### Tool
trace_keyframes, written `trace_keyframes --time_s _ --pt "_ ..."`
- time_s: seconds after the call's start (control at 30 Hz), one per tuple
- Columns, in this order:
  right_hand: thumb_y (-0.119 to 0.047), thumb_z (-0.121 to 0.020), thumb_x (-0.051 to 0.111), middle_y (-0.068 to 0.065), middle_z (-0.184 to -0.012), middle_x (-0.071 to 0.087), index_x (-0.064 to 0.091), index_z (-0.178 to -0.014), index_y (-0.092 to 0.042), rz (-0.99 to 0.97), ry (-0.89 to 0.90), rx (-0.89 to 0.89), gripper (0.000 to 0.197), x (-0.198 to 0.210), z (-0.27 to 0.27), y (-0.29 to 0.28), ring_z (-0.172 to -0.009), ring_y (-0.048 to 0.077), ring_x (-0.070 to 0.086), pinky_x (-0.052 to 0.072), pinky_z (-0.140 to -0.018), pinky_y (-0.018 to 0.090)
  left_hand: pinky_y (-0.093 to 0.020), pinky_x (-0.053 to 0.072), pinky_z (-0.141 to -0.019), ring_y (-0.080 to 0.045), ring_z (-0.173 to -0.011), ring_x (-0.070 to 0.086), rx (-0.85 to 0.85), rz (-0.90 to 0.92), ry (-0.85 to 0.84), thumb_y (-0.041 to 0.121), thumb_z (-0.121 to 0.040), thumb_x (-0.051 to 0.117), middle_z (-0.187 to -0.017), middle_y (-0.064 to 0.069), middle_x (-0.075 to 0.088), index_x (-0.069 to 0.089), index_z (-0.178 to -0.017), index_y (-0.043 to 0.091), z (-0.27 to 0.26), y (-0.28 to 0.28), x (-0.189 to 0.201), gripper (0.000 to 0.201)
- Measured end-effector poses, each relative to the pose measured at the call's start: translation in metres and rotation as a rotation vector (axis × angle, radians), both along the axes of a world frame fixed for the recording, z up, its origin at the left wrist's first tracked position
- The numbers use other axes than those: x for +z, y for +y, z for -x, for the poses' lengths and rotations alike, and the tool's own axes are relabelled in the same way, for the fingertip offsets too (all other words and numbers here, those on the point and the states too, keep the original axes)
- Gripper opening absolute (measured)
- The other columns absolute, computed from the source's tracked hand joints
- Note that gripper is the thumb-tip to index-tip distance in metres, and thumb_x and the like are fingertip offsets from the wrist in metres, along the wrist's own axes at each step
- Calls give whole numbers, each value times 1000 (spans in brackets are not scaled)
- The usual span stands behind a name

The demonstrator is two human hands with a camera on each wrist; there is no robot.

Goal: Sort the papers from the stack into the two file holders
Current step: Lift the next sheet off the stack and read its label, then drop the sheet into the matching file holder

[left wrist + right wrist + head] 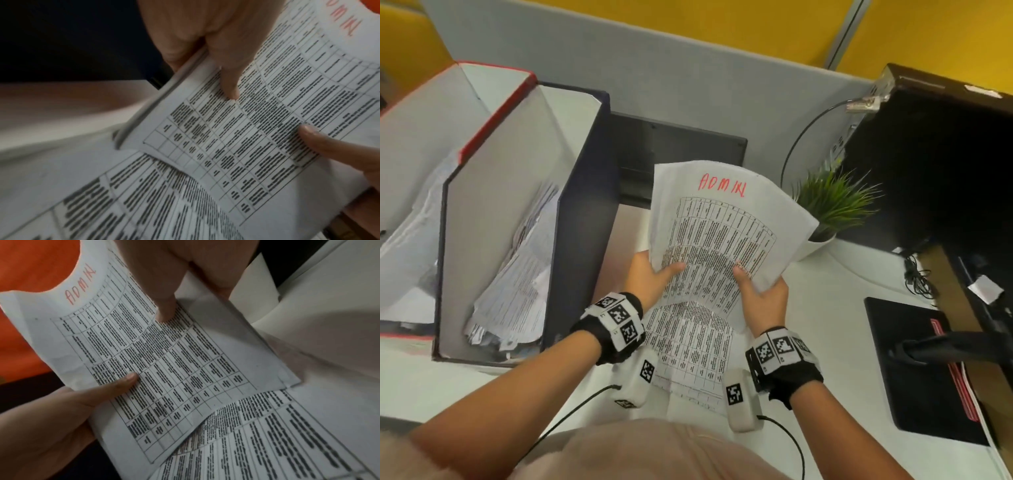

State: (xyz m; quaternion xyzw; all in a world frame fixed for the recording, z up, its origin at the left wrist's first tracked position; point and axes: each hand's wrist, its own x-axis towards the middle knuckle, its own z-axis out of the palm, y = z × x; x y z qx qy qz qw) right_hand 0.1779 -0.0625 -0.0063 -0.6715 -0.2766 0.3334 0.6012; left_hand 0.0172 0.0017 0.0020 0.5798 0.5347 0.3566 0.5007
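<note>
The left hand (650,277) and right hand (763,294) each pinch a side edge of the thin white printed sheet marked ADMIN (722,219), lifted above the near stack (688,342). It looks light and floppy, so gripping both edges seems wise

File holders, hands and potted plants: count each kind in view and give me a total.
File holders: 2, a red-edged file holder and a dark blue file holder.
Hands: 2, the left hand and right hand, both gripping the paper marked ADMIN.
Potted plants: 1.
Total: 5.
</note>
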Motion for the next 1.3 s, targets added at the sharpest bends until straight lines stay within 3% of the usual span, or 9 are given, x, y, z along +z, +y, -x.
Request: trace_keyframes --time_s 0.1,0.3,0.47,0.53,0.7,0.87,1.0,1.17,1.3 --pt "-10 -80 71 6 -118 64 58 -121 -6 -20 -2 -15 43 2 -2 3 -110 19 61 48 -98 42 -18 55 -59 -13 -71 65 34 -22 42 19 -78 73 -78 0 68 67 -102 5 3 5 13 28" --pt "-3 -78 70 -8 -102 65 57 -111 -11 -227 -98 79 36 23 -12 14 -88 -8 64 50 -70 5 -47 57 -72 -32 -82 68 78 -156 83 22 -74 76 -87 -18 70 67 -89 -1 21 14 74 28" --pt "-13 -75 73 -4 -83 64 57 -98 -34 -196 -218 261 35 12 -18 8 -69 -8 61 47 -64 4 -12 39 -37 3 -37 48 117 -146 134 25 -71 80 -56 5 51 54 -69 16 70 30 122 27" --pt "-14 -75 73 2 -87 65 56 -104 -33 -101 -227 276 38 -3 -21 2 -73 -2 63 46 -61 2 -13 47 -45 4 -52 58 161 -76 124 28 -69 81 -66 6 61 59 -77 20 99 38 137 24" --pt "-16 -71 78 14 -99 60 55 -109 -26 152 -262 236 46 -40 -32 -17 -93 25 58 51 -83 30 -43 43 -96 -19 -106 60 295 77 219 40 -54 85 -109 5 67 60 -110 30 168 49 161 62" --pt "-22 -65 83 20 -110 56 52 -124 -14 416 -486 225 67 -65 -39 -30 -97 33 56 46 -92 44 -27 41 -69 -11 -75 51 414 96 487 32 -65 81 -84 8 57 53 -122 20 199 50 160 65" --pt "-21 -63 85 24 -121 50 39 -137 -8 528 -464 272 89 -78 -37 -32 -102 38 56 45 -94 44 -39 40 -92 -32 -117 48 354 88 774 31 -65 83 -130 -15 50 43 -133 4 189 46 136 83" --pt "-18 -60 86 25 -129 44 32 -142 -5 571 -475 286 100 -90 -34 -35 -113 40 52 41 -102 49 -34 44 -67 -33 -88 59 165 -2 910 7 -75 73 -98 -18 62 57 -109 -3 158 44 97 38" --pt "-21 -62 86 23 -126 45 31 -143 -4 608 -502 314 99 -92 -36 -35 -111 39 52 40 -102 50 -38 51 -76 -37 -95 61 44 78 1006 -3 -79 58 -103 -21 62 55 -113 -1 146 53 74 34"
